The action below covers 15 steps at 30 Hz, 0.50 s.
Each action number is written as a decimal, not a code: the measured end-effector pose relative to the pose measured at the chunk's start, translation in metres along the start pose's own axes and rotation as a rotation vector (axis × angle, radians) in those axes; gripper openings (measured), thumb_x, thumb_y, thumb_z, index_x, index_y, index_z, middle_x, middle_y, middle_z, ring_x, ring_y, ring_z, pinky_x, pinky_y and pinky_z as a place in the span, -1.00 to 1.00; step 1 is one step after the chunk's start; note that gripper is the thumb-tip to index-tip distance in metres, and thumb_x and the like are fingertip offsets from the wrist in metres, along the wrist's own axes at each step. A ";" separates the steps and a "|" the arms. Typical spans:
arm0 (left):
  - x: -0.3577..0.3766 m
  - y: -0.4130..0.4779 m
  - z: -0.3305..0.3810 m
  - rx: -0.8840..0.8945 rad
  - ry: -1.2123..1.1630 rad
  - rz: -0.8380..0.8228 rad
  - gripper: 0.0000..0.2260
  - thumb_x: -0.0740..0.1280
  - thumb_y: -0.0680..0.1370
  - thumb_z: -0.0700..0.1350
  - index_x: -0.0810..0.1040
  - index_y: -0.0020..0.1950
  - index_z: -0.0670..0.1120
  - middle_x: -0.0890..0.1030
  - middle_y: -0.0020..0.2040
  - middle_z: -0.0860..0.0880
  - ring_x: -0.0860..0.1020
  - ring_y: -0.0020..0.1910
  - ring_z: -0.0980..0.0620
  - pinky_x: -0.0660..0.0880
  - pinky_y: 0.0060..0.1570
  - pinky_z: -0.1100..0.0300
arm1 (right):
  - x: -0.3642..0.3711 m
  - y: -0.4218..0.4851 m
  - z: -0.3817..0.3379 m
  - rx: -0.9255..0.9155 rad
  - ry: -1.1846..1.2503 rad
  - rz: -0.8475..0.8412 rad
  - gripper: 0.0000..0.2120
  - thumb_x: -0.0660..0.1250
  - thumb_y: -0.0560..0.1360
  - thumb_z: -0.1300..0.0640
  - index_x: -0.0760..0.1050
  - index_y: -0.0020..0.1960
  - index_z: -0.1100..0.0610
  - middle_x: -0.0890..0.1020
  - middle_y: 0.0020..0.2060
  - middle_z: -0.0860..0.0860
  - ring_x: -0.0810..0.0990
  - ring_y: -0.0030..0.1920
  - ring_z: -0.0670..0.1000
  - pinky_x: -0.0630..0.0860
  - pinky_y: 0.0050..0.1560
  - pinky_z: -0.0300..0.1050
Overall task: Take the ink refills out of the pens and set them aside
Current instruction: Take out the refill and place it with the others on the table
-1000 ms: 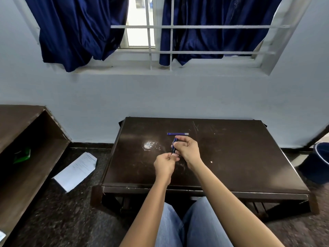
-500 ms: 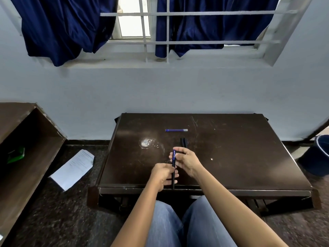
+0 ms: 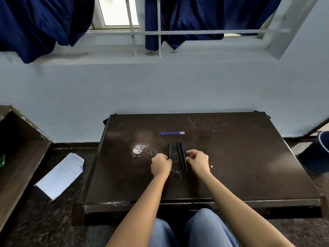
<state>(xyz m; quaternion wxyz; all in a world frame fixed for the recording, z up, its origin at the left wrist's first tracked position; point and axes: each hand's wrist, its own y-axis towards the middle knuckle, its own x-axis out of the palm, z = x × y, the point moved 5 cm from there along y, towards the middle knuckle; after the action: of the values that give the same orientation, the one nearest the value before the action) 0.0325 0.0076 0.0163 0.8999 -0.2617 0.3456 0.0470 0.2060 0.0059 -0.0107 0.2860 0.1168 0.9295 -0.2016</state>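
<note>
My left hand (image 3: 161, 165) grips the near end of a black pen (image 3: 169, 151) that points away from me, just above the dark table (image 3: 249, 157). Two more black pens (image 3: 182, 155) lie side by side on the table just to its right. My right hand (image 3: 198, 162) hovers beside these two, its fingers loosely curled and its fingertips close to them, holding nothing that I can see. Thin blue ink refills (image 3: 171, 133) lie crosswise farther back on the table.
A white wall and barred window with blue curtains (image 3: 187, 18) rise behind the table. White paper (image 3: 60, 177) lies on the floor at left beside a brown shelf unit (image 3: 21, 148). A blue bucket (image 3: 318, 152) stands at right. My knees sit under the table's front edge.
Both hands held one pen together before. They have since moved apart: my left hand keeps the pen, my right hand has let go and shifted right beside the two lying pens.
</note>
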 end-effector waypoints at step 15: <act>0.040 0.045 0.012 0.095 0.131 0.008 -0.83 0.34 0.53 -0.14 0.56 0.10 -0.14 0.62 0.09 -0.13 0.60 0.09 -0.16 0.49 -0.01 0.06 | 0.041 0.023 0.004 -0.079 -0.264 0.046 -0.67 0.32 0.54 0.17 0.54 0.29 0.12 0.54 0.20 0.08 0.56 0.15 0.14 0.49 0.14 0.00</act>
<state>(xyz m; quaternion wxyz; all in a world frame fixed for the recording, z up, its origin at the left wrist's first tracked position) 0.0578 0.0484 -0.0220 0.8867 -0.2196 0.4065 0.0171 0.1819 0.0293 -0.0446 0.4146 0.0992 0.8881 -0.1718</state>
